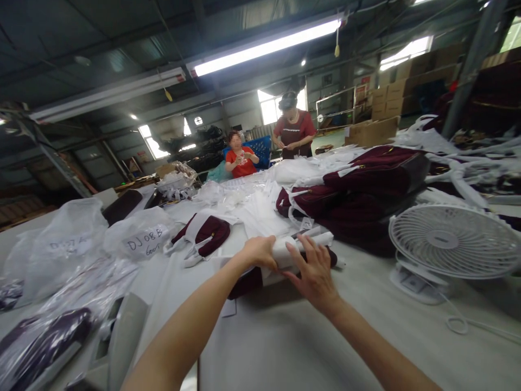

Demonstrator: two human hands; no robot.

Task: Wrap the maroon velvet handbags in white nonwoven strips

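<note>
A small maroon bag (246, 283) lies on the table in front of me, with a white wrapping sheet (285, 255) around part of it. My left hand (258, 254) is closed on the left part of the sheet, fingers partly hidden. Against its right side rests my right hand (315, 274), fingers spread and thumb pointing left toward the other hand. A dark end of the item shows beyond the right fingers. Just to the left sits another maroon pouch (214, 234) with a white wrapped strap. Whether the sheet is paper or foam, I cannot tell.
Stacked maroon backpacks (366, 201) stand right of my hands, near a white fan (448, 241) with a cord. Marked plastic bags (140, 233) and a grey machine part (126, 331) are left. Two people work across the table (277, 347).
</note>
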